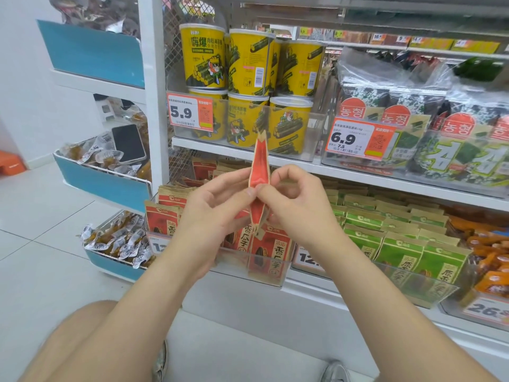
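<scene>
A red and brown paper snack packet (259, 164) stands edge-on and upright in front of a shop shelf. My left hand (212, 208) grips its left side, and my right hand (292, 205) pinches its right side with thumb and fingers. Both thumbs meet at the packet's middle. Right below it, a clear bin (264, 277) on the lower shelf holds several matching red packets (271, 249).
Yellow seaweed-roll tubs (245, 64) fill the shelf above, with seaweed packs (429, 128) to their right. Green packets (399, 244) sit right of the red ones. A blue and white rack (104, 186) at left holds wrapped snacks and a black phone (128, 142). My knee (91, 346) is below.
</scene>
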Tool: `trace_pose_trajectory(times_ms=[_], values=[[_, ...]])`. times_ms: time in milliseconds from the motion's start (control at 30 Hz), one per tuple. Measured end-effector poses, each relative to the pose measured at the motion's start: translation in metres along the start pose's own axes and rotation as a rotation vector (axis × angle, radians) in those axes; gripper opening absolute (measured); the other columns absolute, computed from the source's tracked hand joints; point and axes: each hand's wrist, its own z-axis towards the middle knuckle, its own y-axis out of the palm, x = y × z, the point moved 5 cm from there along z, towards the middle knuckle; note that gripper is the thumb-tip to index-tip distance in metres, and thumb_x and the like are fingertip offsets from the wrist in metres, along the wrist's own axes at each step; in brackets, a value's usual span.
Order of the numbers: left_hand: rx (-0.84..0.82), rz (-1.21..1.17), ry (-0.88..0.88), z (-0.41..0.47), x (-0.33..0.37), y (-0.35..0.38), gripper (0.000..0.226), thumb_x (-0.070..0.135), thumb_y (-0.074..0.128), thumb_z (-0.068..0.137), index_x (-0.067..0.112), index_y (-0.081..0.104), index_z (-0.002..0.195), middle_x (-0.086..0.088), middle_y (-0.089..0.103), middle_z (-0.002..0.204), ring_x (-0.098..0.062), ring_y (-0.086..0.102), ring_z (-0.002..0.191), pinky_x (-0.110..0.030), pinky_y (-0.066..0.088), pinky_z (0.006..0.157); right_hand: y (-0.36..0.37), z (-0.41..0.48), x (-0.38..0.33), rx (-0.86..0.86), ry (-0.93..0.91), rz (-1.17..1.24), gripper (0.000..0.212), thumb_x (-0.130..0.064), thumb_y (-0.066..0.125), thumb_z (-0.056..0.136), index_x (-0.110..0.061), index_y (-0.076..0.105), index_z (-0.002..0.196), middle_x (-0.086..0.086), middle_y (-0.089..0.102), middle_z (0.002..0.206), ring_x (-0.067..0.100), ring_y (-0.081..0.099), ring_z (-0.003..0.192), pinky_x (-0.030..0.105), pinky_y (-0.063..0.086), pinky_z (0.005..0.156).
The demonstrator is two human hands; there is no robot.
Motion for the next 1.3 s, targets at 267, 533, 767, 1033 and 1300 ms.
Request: trace_pose_trajectory(times_ms=[267, 533, 767, 1033, 1300], values=[[-0.074, 0.212, 0.06, -0.006, 0.007, -0.001, 0.062, -0.008, 0.064, 0.101, 0.032, 0.062, 0.148, 0.016, 0.075, 0.132, -0.017, 0.073, 0.119, -0.05, 0.063, 0.094, -0.001, 0.002, 0.012, -0.06, 0.015, -0.116, 0.051, -0.074, 0.069, 0.081, -0.024, 0.066, 0.089, 0.0, 0.08, 0.089, 0.033, 0.078, 0.088, 0.059, 0.064, 0.084], [0.113, 0.071, 0.031, 0.003, -0.002, -0.015, 0.037, -0.002, 0.074, 0.096, 0.014, 0.073, 0.129, -0.002, 0.078, 0.126, -0.021, 0.078, 0.112, -0.043, 0.066, 0.091, 0.001, 0.001, 0.019, -0.19, -0.012, -0.167, 0.033, -0.058, 0.068, 0.094, -0.028, 0.082, 0.091, 0.003, 0.081, 0.092, 0.043, 0.075, 0.097, 0.062, 0.062, 0.091], [-0.014, 0.082, 0.012, 0.003, -0.001, -0.01, 0.05, -0.017, 0.072, 0.089, 0.013, 0.072, 0.13, -0.002, 0.077, 0.13, -0.024, 0.074, 0.122, -0.049, 0.061, 0.101, 0.001, 0.004, 0.02, -0.151, 0.017, -0.14, 0.03, -0.052, 0.066, 0.093, -0.024, 0.077, 0.086, 0.01, 0.079, 0.091, 0.042, 0.075, 0.099, 0.064, 0.061, 0.093], [0.026, 0.054, -0.033, 0.002, -0.002, -0.015, 0.053, -0.03, 0.062, 0.086, 0.008, 0.065, 0.123, -0.003, 0.078, 0.126, -0.025, 0.077, 0.115, -0.044, 0.064, 0.09, 0.0, 0.002, 0.019, -0.201, 0.063, -0.085, 0.031, -0.032, 0.065, 0.107, -0.017, 0.076, 0.082, 0.014, 0.079, 0.094, 0.039, 0.076, 0.1, 0.06, 0.06, 0.096], [0.034, 0.044, -0.089, 0.001, -0.002, -0.017, 0.055, -0.028, 0.061, 0.088, 0.013, 0.068, 0.124, -0.002, 0.078, 0.127, -0.024, 0.076, 0.118, -0.049, 0.061, 0.097, 0.004, -0.002, 0.012, -0.243, 0.104, -0.026, 0.033, -0.023, 0.062, 0.109, -0.018, 0.075, 0.079, 0.007, 0.081, 0.091, 0.022, 0.079, 0.093, 0.051, 0.064, 0.094]])
